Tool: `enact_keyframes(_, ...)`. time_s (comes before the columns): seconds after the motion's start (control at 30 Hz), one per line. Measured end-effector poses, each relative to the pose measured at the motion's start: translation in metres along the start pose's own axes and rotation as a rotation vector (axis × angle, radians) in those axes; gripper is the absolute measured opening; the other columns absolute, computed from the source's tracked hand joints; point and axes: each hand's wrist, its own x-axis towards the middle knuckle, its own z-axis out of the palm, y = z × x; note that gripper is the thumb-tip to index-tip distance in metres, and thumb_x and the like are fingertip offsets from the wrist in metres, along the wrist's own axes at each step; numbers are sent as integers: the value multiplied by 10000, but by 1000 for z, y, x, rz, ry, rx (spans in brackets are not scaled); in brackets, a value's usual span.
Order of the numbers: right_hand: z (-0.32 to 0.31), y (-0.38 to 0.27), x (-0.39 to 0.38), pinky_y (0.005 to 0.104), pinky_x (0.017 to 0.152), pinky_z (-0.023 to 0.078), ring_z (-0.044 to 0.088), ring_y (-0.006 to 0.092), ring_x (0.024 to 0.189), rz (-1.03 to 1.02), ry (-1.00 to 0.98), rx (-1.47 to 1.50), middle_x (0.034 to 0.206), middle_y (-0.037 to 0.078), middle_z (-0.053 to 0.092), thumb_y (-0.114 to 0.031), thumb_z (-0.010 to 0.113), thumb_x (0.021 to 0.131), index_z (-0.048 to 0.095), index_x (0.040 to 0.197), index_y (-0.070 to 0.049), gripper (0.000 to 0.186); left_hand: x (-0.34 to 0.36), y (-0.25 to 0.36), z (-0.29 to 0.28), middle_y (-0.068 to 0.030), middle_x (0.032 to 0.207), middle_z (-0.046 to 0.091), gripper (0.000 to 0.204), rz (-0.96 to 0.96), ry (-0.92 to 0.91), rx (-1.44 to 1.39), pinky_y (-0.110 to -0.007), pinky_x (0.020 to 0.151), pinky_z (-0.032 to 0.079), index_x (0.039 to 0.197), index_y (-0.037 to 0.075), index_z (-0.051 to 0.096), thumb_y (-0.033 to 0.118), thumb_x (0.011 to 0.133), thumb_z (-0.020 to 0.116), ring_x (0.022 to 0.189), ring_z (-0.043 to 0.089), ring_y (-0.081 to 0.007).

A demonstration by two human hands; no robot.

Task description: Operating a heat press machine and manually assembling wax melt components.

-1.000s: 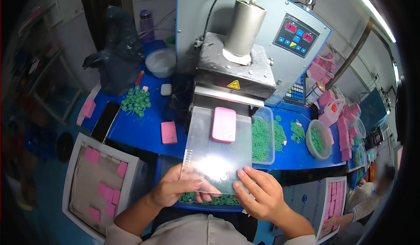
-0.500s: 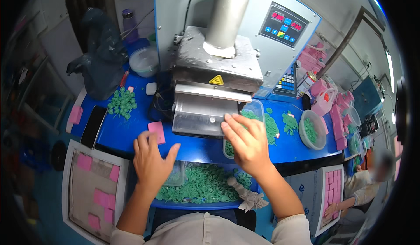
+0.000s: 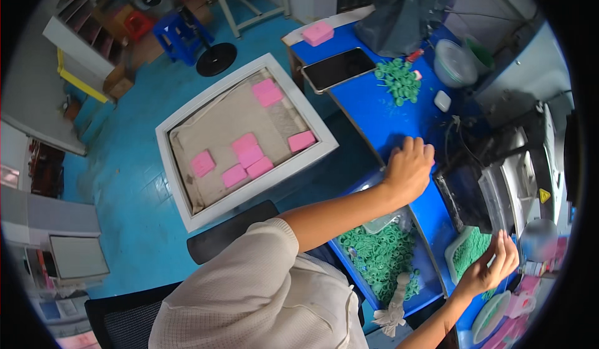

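Observation:
My left hand point(image 3: 409, 169) is closed over a pink block on the blue table. Only a sliver of the block point(image 3: 432, 161) shows past the fingers. My right hand point(image 3: 493, 266) is at the grey press point(image 3: 547, 162), its fingertips on the lower corner of the clear plate point(image 3: 493, 200) at the front; the thumb's grip is partly hidden. Just below that plate stands a clear container of small green pieces point(image 3: 472, 249). Between my forearms lies a blue tray point(image 3: 430, 280) with a heap of green rings and a pale cloth-wrapped tool point(image 3: 397, 302).
To the left, a white-framed box point(image 3: 171, 180) holds several pink blocks point(image 3: 251, 154) on beige cloth. Along the far table edge are a phone point(image 3: 340, 70), a pink block point(image 3: 318, 33), a green pile point(image 3: 399, 81) and a dark plastic bag point(image 3: 399, 18). Blue stool point(image 3: 181, 36) stands behind.
The view has swung left, bringing the white-framed box and floor into the middle. My left hand has gone from open beside the pink block to closed over it. My right hand stays at the clear plate.

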Motion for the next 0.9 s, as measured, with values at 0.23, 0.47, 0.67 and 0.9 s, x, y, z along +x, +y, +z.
enact_keyframes(0.23,2,0,-3,371,842,456,602,265,954,-26,1,-24,1023,112,671,104,642,821,656,1047,8,247,-31,-64,-67,-164,973,564,422,76,129,-234,-432,789,468,1053,23,514,184,727,728,927,547,-354)
enact_keyframes(0.47,5,1,-3,393,824,497,614,303,950,0,23,-33,1030,154,670,144,647,793,649,1061,63,280,-70,-252,-90,-238,1144,565,504,-232,-38,129,-426,957,434,1202,-46,550,199,785,689,1094,514,-395)
enact_keyframes(0.67,-4,5,-1,407,848,496,612,315,963,5,27,-3,1018,160,668,147,633,784,660,1033,43,271,-75,-320,-38,-243,1182,538,523,-196,-262,118,-424,990,417,1225,-37,551,213,790,699,1137,482,-391)
enact_keyframes(0.9,22,-4,13,404,726,468,626,282,813,-18,81,76,877,110,662,-92,640,678,687,918,-46,249,-97,-367,-21,-272,1193,561,478,-174,-259,12,-476,1012,375,1148,-83,584,213,803,732,1146,496,-426)
